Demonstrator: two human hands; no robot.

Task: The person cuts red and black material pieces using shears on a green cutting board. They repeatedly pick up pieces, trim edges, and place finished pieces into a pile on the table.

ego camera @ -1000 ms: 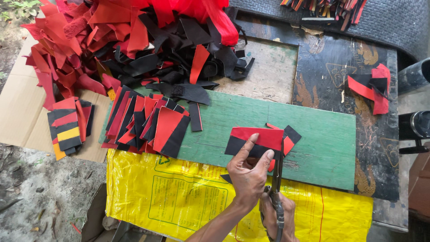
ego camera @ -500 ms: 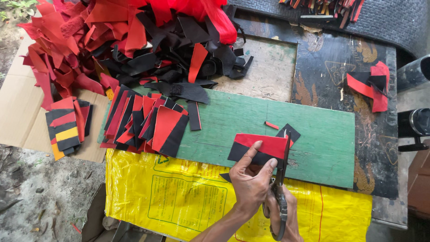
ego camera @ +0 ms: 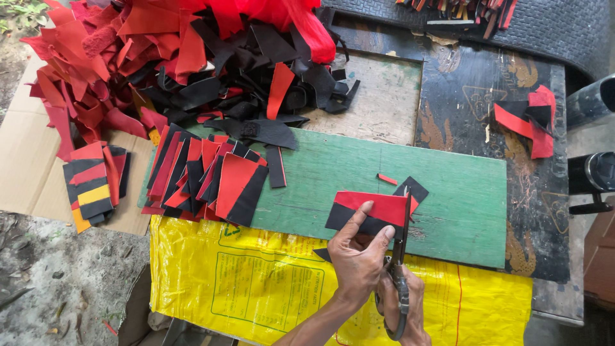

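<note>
Our left hand (ego camera: 357, 259) pins the red-and-black piece (ego camera: 370, 213) to the green board (ego camera: 448, 192) while our right hand (ego camera: 410, 307), partly hidden, apparently grips the scissors (ego camera: 400, 269).

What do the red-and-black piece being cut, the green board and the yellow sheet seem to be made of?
Red-and-black rectangular piece: probably leather or thick felt, matte; it lies stiff and flat. Green board: painted wood, scuffed, with grain showing through. Yellow sheet: likely woven plastic sacking, slightly glossy and crinkled.

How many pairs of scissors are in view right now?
1. The scissors are in the right hand, blades at the red and black piece held by the left hand. The scrap heap may hide others.
</note>
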